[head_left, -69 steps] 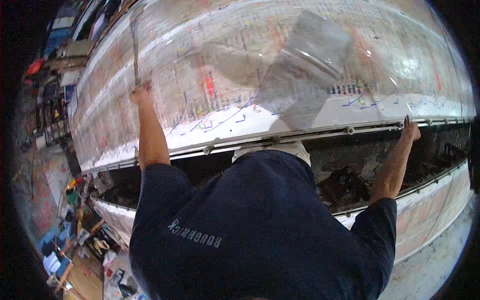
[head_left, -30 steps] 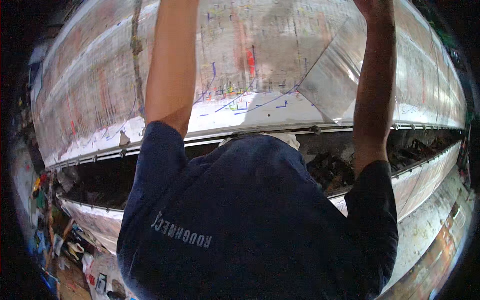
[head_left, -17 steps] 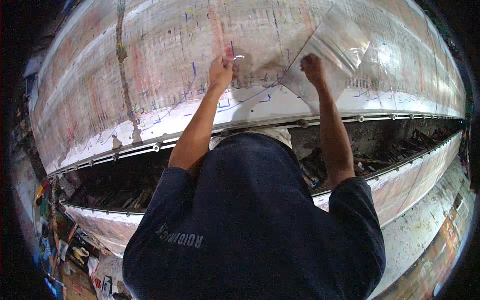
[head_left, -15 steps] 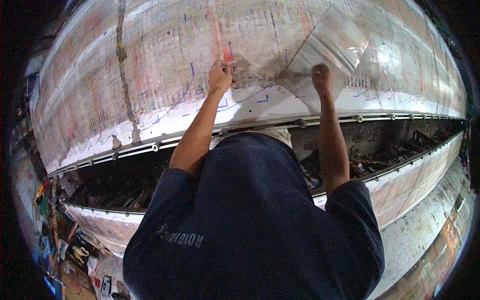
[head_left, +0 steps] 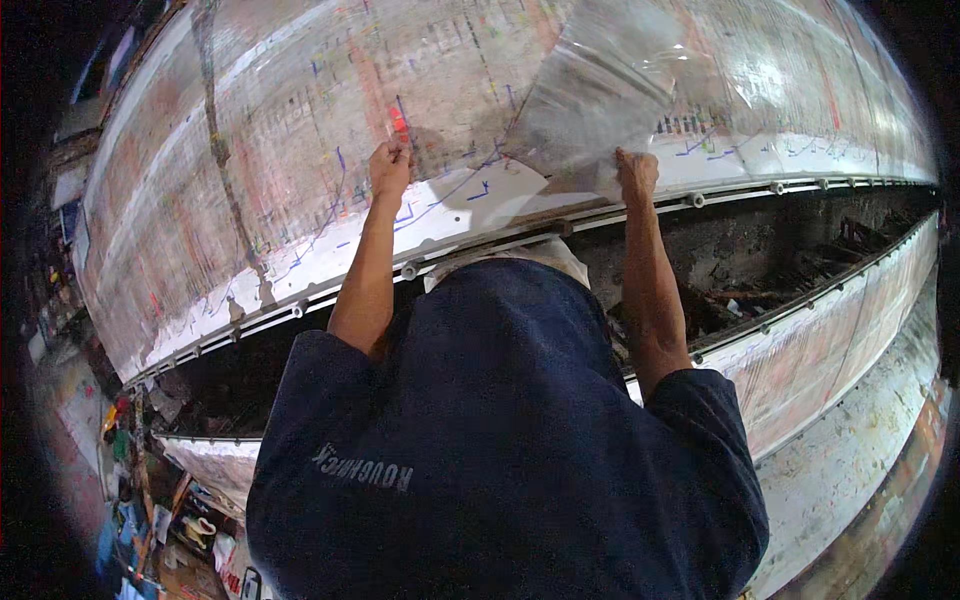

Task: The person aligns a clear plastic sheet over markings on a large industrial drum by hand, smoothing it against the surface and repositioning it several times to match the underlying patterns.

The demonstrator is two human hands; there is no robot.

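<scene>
Across the long worktop [head_left: 290, 130], streaked with ink and crossed by blue, yellow and red marks, a clear plastic sheet [head_left: 590, 95] lies aslant ahead of the person and a little to the right, creased and shining where light catches it. The right hand [head_left: 637, 175] is at the sheet's lower edge, its fingers curled inward; whether they pinch the film cannot be told from this angle. The left hand [head_left: 390, 170] is just below a bright red mark [head_left: 399, 122], well apart from the right, its fingers drawn in toward the thumb; the view is too small and dim to tell whether a bit of clear film is caught between them.

Along the worktop's near edge, beyond a paint-splashed white band [head_left: 440, 205], runs a pale rail [head_left: 738, 194] set with small round knobs. A dark streak [head_left: 212, 110] runs down the surface to the left. Behind the rail is a dark gap [head_left: 770, 240] with scraps in it, then a second long surface [head_left: 830, 350], likewise stained. The person wears a dark short-sleeved shirt [head_left: 500, 400]. At lower left is a jumble of clutter [head_left: 195, 535], blurred toward the rim.
</scene>
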